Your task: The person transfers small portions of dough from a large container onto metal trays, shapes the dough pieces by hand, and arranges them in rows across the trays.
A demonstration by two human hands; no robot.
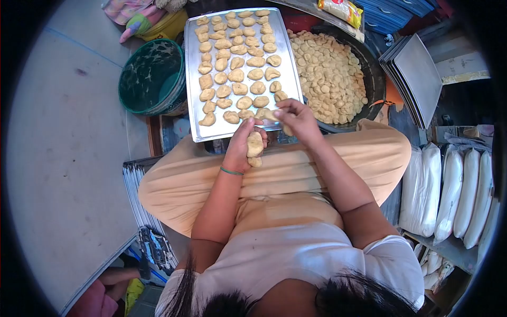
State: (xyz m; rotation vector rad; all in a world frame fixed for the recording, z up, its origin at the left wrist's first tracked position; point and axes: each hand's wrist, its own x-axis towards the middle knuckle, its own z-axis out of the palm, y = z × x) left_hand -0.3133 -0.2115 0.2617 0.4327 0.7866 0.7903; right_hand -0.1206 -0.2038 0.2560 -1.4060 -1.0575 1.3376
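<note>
A metal tray (pixel 192 105) lies in front of me with rows of small dough pieces (pixel 236 75) across it. Just below its near edge, my left hand (pixel 244 142) is closed around a lump of dough (pixel 254 145), part of which hangs out at the bottom. My right hand (pixel 296 120) is at the tray's near right corner, fingers pinched on a piece of dough (pixel 270 114). To the right of the tray, a large dark basin (pixel 374 79) holds a heap of similar round pieces.
A green bucket (pixel 153 74) stands left of the tray. Stacked flat trays (pixel 414 74) lean at the right, above packed white bags (pixel 422 185). A yellow packet (pixel 340 11) lies beyond the basin. Part of another person (pixel 95 296) shows at the lower left.
</note>
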